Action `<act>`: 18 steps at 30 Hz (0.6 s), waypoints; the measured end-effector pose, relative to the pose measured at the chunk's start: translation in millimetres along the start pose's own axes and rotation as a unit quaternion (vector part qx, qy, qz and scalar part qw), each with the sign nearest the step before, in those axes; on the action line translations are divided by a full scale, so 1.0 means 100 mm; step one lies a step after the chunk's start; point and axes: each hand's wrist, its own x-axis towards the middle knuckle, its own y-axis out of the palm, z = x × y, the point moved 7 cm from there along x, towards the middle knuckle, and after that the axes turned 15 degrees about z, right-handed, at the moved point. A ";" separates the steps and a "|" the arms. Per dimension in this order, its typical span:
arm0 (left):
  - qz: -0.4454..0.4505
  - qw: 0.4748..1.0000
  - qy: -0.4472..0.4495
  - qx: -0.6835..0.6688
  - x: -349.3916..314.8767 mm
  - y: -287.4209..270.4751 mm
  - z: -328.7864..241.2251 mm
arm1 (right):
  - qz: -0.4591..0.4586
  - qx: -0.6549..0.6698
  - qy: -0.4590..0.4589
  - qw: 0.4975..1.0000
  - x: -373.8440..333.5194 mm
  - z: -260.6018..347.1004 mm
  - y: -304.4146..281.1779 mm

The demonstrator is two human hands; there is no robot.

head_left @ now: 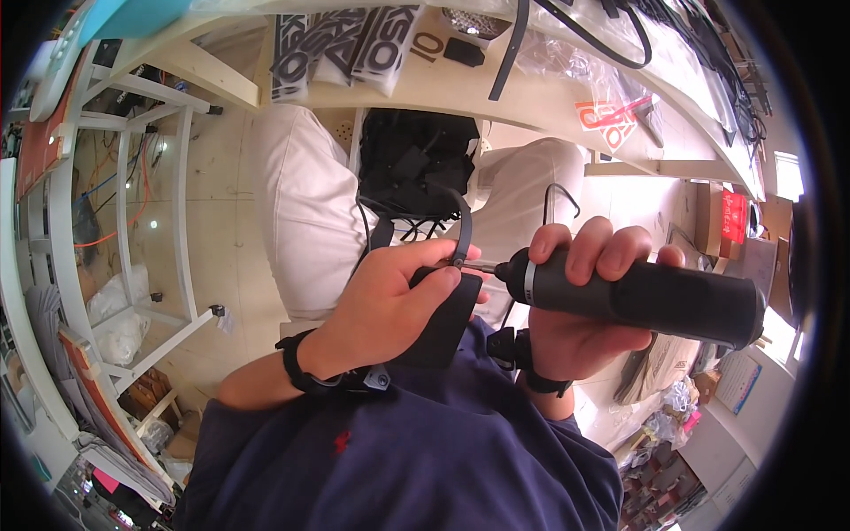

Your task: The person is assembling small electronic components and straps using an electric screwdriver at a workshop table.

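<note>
My right hand [580, 341] is wrapped round a thick black cylindrical electric screwdriver [682, 303], held nearly level and pointing left. Its thin metal bit [482, 267] reaches a small fastener on a narrow black strap [465, 217]. My left hand [381, 296] pinches the strap at that spot between thumb and forefinger. Below these fingers hangs a flat black panel [447, 323], partly covered by the hand; whether it is joined to the strap I cannot tell. Between my knees a pile of black pieces and straps [416, 164] fills a container.
A pale workbench [531, 102] spans the far side, bearing printed plastic bags [385, 49], a small black piece [465, 52] and clear plastic wrap. White metal frames [183, 212] stand on the left. Boxes and a red package [733, 217] sit at the right.
</note>
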 end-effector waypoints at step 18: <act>-0.074 0.986 0.011 0.152 -0.06 -0.02 -0.12 | 0.054 -0.029 -0.139 0.988 -0.06 0.01 0.28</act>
